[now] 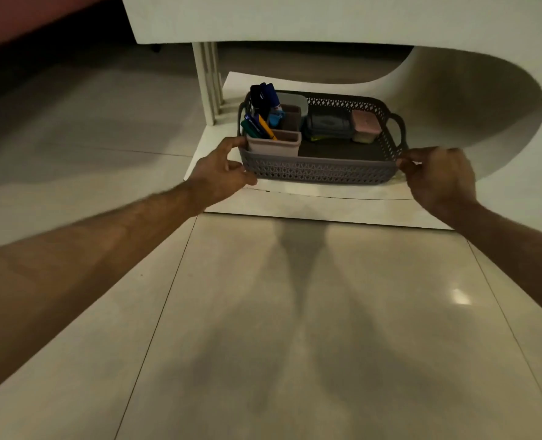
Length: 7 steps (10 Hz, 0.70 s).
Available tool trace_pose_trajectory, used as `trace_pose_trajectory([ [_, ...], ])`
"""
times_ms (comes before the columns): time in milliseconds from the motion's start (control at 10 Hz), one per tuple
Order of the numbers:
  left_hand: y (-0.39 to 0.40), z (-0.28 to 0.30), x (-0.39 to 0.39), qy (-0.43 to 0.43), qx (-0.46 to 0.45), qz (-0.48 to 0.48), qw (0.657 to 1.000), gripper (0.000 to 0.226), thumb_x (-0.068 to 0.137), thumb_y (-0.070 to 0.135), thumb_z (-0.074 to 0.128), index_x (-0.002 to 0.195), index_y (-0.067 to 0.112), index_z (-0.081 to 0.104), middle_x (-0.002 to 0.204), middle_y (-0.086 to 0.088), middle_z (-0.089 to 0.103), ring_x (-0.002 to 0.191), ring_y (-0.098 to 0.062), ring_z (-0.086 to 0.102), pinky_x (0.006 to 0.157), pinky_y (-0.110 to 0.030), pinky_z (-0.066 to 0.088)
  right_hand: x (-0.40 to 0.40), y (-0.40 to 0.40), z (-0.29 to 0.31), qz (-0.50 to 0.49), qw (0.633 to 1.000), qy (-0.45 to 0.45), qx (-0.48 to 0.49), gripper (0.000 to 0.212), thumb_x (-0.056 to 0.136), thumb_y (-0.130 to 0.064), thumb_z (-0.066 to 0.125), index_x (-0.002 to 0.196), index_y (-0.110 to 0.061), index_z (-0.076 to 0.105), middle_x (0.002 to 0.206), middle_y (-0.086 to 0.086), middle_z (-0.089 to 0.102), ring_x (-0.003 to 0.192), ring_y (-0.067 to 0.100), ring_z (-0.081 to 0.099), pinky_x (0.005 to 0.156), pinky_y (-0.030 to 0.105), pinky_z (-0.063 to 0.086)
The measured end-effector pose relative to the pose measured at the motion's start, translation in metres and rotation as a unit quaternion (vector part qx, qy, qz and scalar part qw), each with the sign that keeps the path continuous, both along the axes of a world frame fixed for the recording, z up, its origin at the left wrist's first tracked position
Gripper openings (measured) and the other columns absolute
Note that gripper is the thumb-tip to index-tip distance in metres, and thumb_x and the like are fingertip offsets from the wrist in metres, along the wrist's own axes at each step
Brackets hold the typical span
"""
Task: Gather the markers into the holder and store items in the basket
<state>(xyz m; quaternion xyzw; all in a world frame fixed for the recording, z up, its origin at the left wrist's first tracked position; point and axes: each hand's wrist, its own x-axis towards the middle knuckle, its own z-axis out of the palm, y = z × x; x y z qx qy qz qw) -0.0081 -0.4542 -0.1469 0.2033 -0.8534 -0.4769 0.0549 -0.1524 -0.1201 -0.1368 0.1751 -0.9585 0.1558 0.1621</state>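
A grey lattice basket (pixel 320 169) rests on the low white shelf (pixel 310 201) under a table. Inside at its left stands a pinkish holder (pixel 274 145) with several markers (pixel 263 104) sticking up. A dark flat case (pixel 326 125) and a small pink-lidded box (pixel 365 125) lie at the back right of the basket. My left hand (pixel 222 173) grips the basket's near left corner. My right hand (pixel 437 176) pinches its near right corner.
The white table top (pixel 326 17) overhangs the shelf, with a slatted white leg (pixel 209 84) just left of the basket and a curved white side panel (pixel 469 100) at right. Glossy tiled floor (pixel 295 328) lies in front.
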Motion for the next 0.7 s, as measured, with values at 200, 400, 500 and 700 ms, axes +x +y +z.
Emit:
trace_pose_trajectory([
  [200, 0.003, -0.016, 0.012, -0.024, -0.149, -0.054, 0.987, 0.101, 0.094, 0.024, 0.075, 0.167, 0.037, 0.007, 0.168, -0.011, 0.036, 0.151, -0.031, 0.041, 0.11, -0.036, 0.045, 0.035, -0.004, -0.034, 0.063, 0.989, -0.045, 0.126, 0.078, 0.094, -0.006, 0.057, 0.165, -0.008, 0.024, 0.169, 0.021, 0.03, 0.151, 0.045, 0.037, 0.116, 0.06, 0.042],
  [400, 0.037, -0.036, 0.049, -0.036, -0.35, -0.099, 0.931, 0.111, 0.093, 0.057, 0.066, 0.168, 0.026, -0.009, 0.176, -0.008, -0.018, 0.163, -0.029, -0.009, 0.13, -0.053, 0.02, 0.07, 0.001, -0.031, 0.105, 0.982, -0.038, 0.152, 0.078, 0.104, -0.015, 0.05, 0.168, -0.011, 0.006, 0.177, 0.013, 0.005, 0.162, 0.034, 0.014, 0.125, 0.058, 0.03],
  [500, 0.065, -0.036, 0.071, -0.021, -0.428, -0.087, 0.899, 0.097, 0.098, 0.07, 0.045, 0.167, 0.03, -0.01, 0.174, -0.007, -0.025, 0.161, -0.031, -0.02, 0.131, -0.055, 0.005, 0.095, -0.005, -0.02, 0.121, 0.979, -0.035, 0.162, 0.072, 0.11, -0.044, 0.035, 0.169, -0.018, 0.001, 0.178, 0.007, -0.005, 0.164, 0.03, 0.005, 0.129, 0.056, 0.021],
  [700, 0.09, 0.031, 0.076, 0.071, -0.459, -0.043, 0.884, 0.088, 0.101, 0.072, 0.034, 0.168, 0.031, -0.007, 0.174, -0.013, -0.023, 0.161, -0.038, -0.017, 0.13, -0.062, 0.006, 0.127, -0.014, 0.059, 0.14, 0.984, 0.033, 0.107, 0.083, 0.105, -0.07, 0.028, 0.168, -0.03, -0.007, 0.176, 0.004, -0.018, 0.164, 0.029, -0.007, 0.128, 0.052, 0.006],
])
